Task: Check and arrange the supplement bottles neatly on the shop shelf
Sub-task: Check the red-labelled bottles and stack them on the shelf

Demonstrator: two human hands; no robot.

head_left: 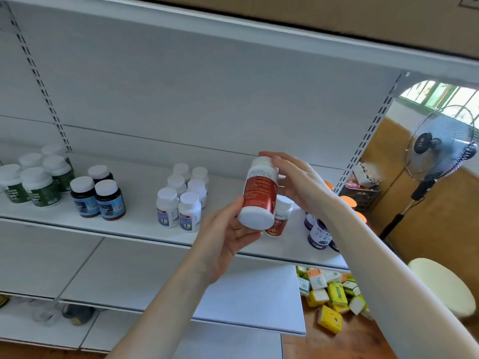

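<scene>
One red bottle: left hand grips it; right hand, outstretched, seemingly touches.

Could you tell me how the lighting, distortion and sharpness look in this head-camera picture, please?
Head view: wide-angle distortion bows the upper shelf edge; the window is blown out with daylight; the red bottle in the left hand is fairly sharp, though its small print is unreadable; shadows are soft.

bottle: glossy red label, white plastic | shelf: matt white metal
</scene>
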